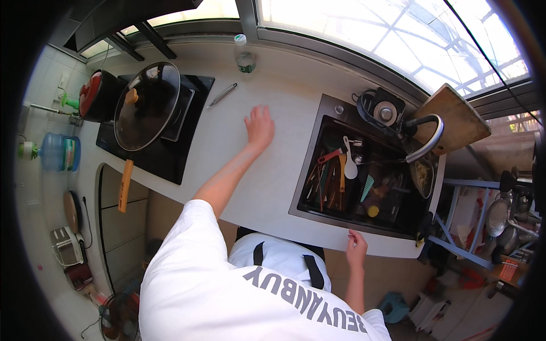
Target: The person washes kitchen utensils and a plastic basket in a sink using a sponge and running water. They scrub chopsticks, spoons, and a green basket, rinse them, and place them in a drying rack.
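Note:
Palm down over the white countertop, my left hand has its fingers spread and nothing in them. I cannot tell whether it touches the surface. A slim silver pen-like tool lies to its upper left. Farther back stands a clear plastic bottle with a white and green cap. My right hand hangs by the counter's front edge, below the sink, loosely curled with no object visible in it. The dark sink holds a white spoon, a red-handled utensil, several chopsticks and a green comb-like piece.
At left, a glass-lidded pan with a wooden handle sits on the black cooktop, beside a red-lidded pot. A curved faucet and a wooden cutting board stand at right. A blue rack holds cookware.

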A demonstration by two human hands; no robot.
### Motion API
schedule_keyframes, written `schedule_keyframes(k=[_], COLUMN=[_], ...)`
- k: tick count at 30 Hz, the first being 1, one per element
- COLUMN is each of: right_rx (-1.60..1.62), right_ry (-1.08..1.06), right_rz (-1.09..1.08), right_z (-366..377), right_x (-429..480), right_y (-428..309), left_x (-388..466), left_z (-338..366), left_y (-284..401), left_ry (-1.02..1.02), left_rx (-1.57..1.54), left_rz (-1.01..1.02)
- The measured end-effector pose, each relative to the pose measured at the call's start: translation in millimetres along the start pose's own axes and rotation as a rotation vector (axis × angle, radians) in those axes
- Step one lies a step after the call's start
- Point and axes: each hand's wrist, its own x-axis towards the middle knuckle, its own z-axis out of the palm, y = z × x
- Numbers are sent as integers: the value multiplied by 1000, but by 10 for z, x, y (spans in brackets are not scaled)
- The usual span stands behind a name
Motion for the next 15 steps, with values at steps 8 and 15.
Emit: schedule_keyframes(k=[8,15], right_rx=[-24,-13], right_ry=[16,40], right_rz=[11,-35], right_z=[54,232], right_x=[-137,-163], right_y=[-47,10], left_x=[887,-23], left_z=[-283,-174], left_y=[-1762,-1201], left_ry=[-113,-218], left_rx=[379,-1], left_rz=[-274,-179])
